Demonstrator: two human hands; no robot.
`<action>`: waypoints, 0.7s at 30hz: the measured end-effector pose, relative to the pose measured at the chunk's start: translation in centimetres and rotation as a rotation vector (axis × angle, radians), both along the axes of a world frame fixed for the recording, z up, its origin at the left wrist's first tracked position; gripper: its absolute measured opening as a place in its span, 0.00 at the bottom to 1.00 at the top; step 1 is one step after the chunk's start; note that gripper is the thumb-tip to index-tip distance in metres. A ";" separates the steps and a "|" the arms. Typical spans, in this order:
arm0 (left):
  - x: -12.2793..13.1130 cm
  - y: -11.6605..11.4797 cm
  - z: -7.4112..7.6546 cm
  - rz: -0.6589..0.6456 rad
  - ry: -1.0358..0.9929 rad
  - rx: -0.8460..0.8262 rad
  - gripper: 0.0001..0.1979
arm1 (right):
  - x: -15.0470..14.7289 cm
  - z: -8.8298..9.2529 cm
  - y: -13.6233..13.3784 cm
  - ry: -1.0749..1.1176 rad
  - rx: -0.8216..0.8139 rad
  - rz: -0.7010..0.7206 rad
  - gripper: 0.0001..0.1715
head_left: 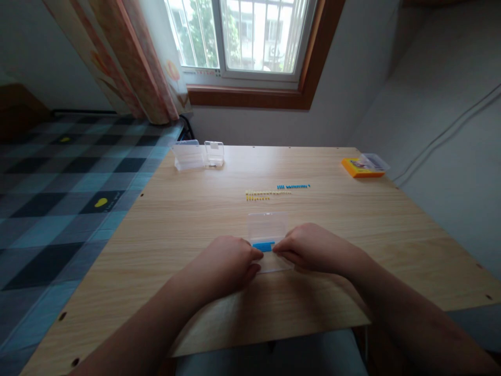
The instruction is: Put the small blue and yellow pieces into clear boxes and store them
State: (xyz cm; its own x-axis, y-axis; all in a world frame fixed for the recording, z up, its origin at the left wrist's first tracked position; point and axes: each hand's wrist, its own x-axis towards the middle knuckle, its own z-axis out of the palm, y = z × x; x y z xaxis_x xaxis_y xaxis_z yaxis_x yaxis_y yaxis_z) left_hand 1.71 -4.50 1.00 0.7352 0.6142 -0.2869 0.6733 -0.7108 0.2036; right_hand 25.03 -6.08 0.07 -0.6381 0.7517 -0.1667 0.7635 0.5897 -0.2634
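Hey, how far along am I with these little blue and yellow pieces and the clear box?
Done, it seems: a blue batch lies in the open clear box. In hand: the left hand and right hand have their fingertips at that batch. Left: a loose blue row and yellow rows lie farther out on the table, outside any box.

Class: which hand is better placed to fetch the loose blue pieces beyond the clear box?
Probably the right hand: the loose blue pieces lie on its side of the clear box; the left hand sits farther off.
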 end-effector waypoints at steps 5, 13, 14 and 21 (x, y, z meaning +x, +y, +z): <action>0.0 0.2 -0.2 -0.008 -0.010 -0.002 0.10 | -0.2 -0.1 0.0 0.018 0.007 -0.015 0.14; 0.0 0.2 -0.5 -0.007 -0.037 0.011 0.10 | -0.2 -0.2 0.1 0.010 0.019 -0.021 0.15; -0.1 0.2 -0.5 -0.011 -0.036 0.016 0.11 | -0.2 -0.2 0.1 0.009 0.020 -0.020 0.15; 0.0 0.2 -0.3 -0.003 -0.014 -0.008 0.11 | -0.3 -0.1 0.0 0.031 0.010 -0.035 0.15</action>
